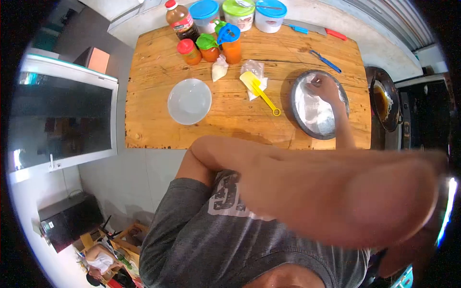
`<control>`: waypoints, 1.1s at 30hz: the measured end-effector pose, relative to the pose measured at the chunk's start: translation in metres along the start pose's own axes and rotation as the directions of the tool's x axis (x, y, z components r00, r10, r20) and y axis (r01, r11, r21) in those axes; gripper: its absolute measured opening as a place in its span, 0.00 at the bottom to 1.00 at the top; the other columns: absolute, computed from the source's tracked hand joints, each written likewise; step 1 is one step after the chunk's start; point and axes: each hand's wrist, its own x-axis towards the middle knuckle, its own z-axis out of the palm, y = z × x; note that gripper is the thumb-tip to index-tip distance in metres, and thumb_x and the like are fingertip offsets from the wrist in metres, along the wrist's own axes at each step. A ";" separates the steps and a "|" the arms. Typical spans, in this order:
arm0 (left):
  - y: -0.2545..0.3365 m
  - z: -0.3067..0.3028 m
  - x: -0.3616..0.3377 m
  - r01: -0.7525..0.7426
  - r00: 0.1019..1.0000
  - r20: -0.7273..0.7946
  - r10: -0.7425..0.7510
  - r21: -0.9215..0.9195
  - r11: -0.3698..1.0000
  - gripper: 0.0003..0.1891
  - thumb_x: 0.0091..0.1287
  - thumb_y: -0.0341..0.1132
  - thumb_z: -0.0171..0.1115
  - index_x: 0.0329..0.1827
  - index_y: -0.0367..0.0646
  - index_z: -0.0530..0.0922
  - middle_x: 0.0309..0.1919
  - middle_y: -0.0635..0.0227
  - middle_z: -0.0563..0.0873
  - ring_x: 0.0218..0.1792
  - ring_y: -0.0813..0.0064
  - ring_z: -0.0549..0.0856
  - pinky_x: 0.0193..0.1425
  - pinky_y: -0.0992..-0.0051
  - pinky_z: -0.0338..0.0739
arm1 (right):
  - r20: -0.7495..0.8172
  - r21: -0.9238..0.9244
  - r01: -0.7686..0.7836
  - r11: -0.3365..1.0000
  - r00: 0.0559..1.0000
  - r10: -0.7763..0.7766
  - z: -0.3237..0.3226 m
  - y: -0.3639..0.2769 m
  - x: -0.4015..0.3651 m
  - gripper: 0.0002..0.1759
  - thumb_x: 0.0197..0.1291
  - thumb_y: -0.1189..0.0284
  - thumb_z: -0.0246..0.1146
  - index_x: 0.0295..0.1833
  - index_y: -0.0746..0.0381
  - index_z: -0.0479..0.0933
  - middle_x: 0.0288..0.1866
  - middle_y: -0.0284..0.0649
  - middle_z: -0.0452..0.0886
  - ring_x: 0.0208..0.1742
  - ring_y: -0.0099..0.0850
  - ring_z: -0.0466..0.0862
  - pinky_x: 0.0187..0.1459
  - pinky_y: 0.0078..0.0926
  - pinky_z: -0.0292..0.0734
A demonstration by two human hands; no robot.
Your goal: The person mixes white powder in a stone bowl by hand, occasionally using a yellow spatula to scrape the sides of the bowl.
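My left hand (345, 201) is raised close to the camera. One large blurred finger stretches toward the right with nothing visible held; the other fingers are mostly hidden. Over a round dark-rimmed tray (313, 135) my right hand (325, 88) is bent, its fingers closed together at the white powder (309, 108); what is between them is too small to make out. Left of the tray lies a yellow spatula (261, 93) across a clear plastic bag (254, 68). A white bowl (189, 102) sits further left on the wooden table (230, 127).
Lidded tubs (237, 21), a dark sauce bottle (181, 23) and orange-filled jars (232, 50) stand at the back left. A knife (317, 30) and blue peeler (326, 61) lie back right. Beyond the right edge is a pan (384, 101). Another person (101, 261) is at lower left.
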 end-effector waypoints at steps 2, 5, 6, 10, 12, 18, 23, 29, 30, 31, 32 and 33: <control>-0.003 -0.009 0.008 0.097 0.988 0.111 -0.111 0.127 0.987 0.19 0.67 0.47 0.43 0.41 0.38 0.73 0.39 0.63 0.82 0.36 0.71 0.80 0.52 0.67 0.75 | -0.019 -0.014 -0.013 1.000 1.000 0.013 -0.001 -0.001 -0.002 0.24 0.46 0.48 0.70 0.35 0.60 0.81 0.29 0.44 0.85 0.34 0.41 0.85 0.37 0.36 0.78; -0.033 -0.034 -0.001 -0.065 0.961 0.274 -0.045 0.379 0.923 0.17 0.72 0.42 0.39 0.44 0.38 0.72 0.41 0.62 0.83 0.35 0.75 0.80 0.52 0.68 0.76 | -0.042 0.033 -0.042 0.999 0.998 0.043 0.004 0.004 -0.003 0.24 0.47 0.49 0.70 0.33 0.61 0.80 0.28 0.45 0.85 0.32 0.39 0.85 0.36 0.36 0.78; -0.038 -0.033 0.000 -0.153 0.949 0.311 0.053 0.306 0.940 0.18 0.72 0.44 0.40 0.45 0.38 0.71 0.42 0.61 0.83 0.36 0.74 0.80 0.50 0.69 0.76 | -0.048 0.051 -0.049 0.997 0.998 0.051 0.002 0.004 -0.003 0.24 0.47 0.49 0.70 0.33 0.61 0.80 0.28 0.45 0.85 0.32 0.39 0.85 0.36 0.36 0.78; -0.050 -0.014 0.023 -0.175 0.899 0.307 0.314 -0.404 0.898 0.26 0.72 0.53 0.41 0.48 0.33 0.69 0.43 0.58 0.81 0.39 0.71 0.81 0.45 0.72 0.77 | -0.036 0.051 -0.080 0.996 0.996 0.082 0.000 0.001 -0.004 0.23 0.47 0.49 0.70 0.32 0.60 0.81 0.27 0.45 0.85 0.31 0.39 0.85 0.36 0.35 0.78; -0.054 -0.011 0.031 -0.148 0.889 0.356 0.287 -0.370 0.917 0.27 0.74 0.52 0.39 0.50 0.31 0.68 0.43 0.57 0.80 0.40 0.70 0.81 0.44 0.73 0.77 | -0.039 0.044 -0.079 0.996 0.996 0.081 0.000 0.001 -0.004 0.23 0.48 0.49 0.69 0.32 0.60 0.81 0.27 0.44 0.85 0.31 0.39 0.85 0.36 0.35 0.78; -0.080 -0.001 0.049 -0.432 0.718 0.381 0.582 -0.412 0.803 0.27 0.77 0.50 0.33 0.55 0.30 0.66 0.44 0.59 0.76 0.43 0.71 0.79 0.45 0.75 0.76 | -0.046 0.022 -0.073 0.997 0.996 0.074 0.004 0.006 0.000 0.25 0.48 0.47 0.69 0.33 0.60 0.82 0.26 0.44 0.84 0.31 0.39 0.85 0.34 0.34 0.78; -0.086 -0.003 0.043 -0.588 0.625 0.353 0.697 -0.375 0.717 0.25 0.78 0.48 0.31 0.57 0.33 0.66 0.45 0.63 0.73 0.44 0.74 0.75 0.47 0.77 0.74 | -0.044 -0.004 -0.068 0.998 0.997 0.068 0.004 0.000 -0.005 0.26 0.46 0.44 0.69 0.34 0.59 0.82 0.28 0.45 0.85 0.31 0.39 0.85 0.34 0.34 0.78; -0.080 -0.079 0.011 0.082 0.994 0.082 -0.072 -0.115 0.990 0.17 0.67 0.37 0.61 0.50 0.43 0.62 0.42 0.65 0.71 0.39 0.77 0.77 0.43 0.76 0.75 | -0.048 0.148 -0.201 0.968 0.977 0.210 0.009 0.004 -0.018 0.25 0.48 0.47 0.70 0.35 0.60 0.82 0.28 0.44 0.85 0.32 0.35 0.85 0.36 0.32 0.77; -0.090 -0.102 -0.003 0.109 0.994 0.013 -0.108 -0.192 0.975 0.15 0.66 0.31 0.60 0.47 0.45 0.61 0.39 0.68 0.72 0.37 0.78 0.77 0.42 0.77 0.75 | -0.081 0.196 -0.203 0.959 0.972 0.222 0.009 0.011 -0.020 0.25 0.48 0.47 0.70 0.34 0.60 0.83 0.28 0.43 0.85 0.31 0.34 0.85 0.35 0.31 0.77; -0.095 -0.124 -0.020 0.132 0.989 -0.045 -0.140 -0.150 0.980 0.14 0.66 0.28 0.59 0.44 0.48 0.61 0.36 0.71 0.72 0.35 0.80 0.77 0.40 0.77 0.74 | -0.112 0.243 -0.204 0.948 0.965 0.237 0.009 0.019 -0.023 0.24 0.48 0.48 0.70 0.33 0.60 0.83 0.27 0.43 0.85 0.30 0.33 0.84 0.35 0.30 0.77; -0.095 -0.140 -0.042 0.168 0.970 -0.158 -0.187 -0.123 0.978 0.16 0.65 0.27 0.61 0.39 0.52 0.59 0.32 0.74 0.69 0.32 0.81 0.75 0.37 0.79 0.72 | -0.143 0.291 -0.203 0.935 0.957 0.252 0.006 0.027 -0.025 0.24 0.48 0.48 0.71 0.33 0.60 0.83 0.27 0.43 0.84 0.30 0.32 0.84 0.35 0.30 0.77; -0.092 -0.150 -0.065 0.194 0.923 -0.322 -0.208 -0.076 0.978 0.16 0.63 0.26 0.63 0.36 0.50 0.60 0.30 0.74 0.71 0.31 0.82 0.75 0.35 0.80 0.71 | -0.139 0.450 -0.250 0.858 0.929 0.343 0.002 0.036 -0.025 0.25 0.47 0.47 0.70 0.32 0.61 0.83 0.25 0.43 0.83 0.28 0.31 0.82 0.34 0.30 0.76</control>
